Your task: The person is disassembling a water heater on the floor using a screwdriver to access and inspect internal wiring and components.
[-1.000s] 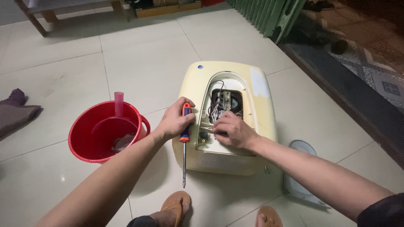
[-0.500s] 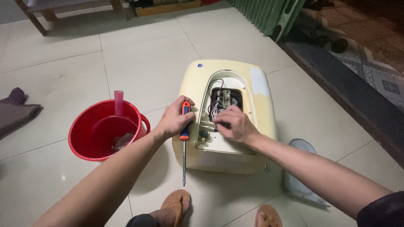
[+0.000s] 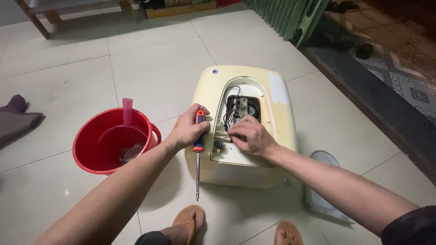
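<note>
A cream water heater (image 3: 277, 97) lies on the tiled floor with its cover off, showing wires and metal parts in an open cavity (image 3: 241, 109). My left hand (image 3: 188, 129) rests against the heater's left side and grips a screwdriver (image 3: 198, 149) with an orange and blue handle, its shaft pointing down at the floor. My right hand (image 3: 250, 135) lies on the open section, fingers at the wires by the cavity's lower edge.
A red bucket (image 3: 86, 136) with a pink-handled scoop (image 3: 127, 111) stands left of the heater. A pale cover panel (image 3: 323, 181) lies on the floor at the right. My sandalled feet (image 3: 188, 222) are at the bottom. A dark step runs along the right; a cloth (image 3: 16, 120) lies far left.
My right hand has shifted slightly up toward the wires in the cavity. The left hand and screwdriver have stayed where they were.
</note>
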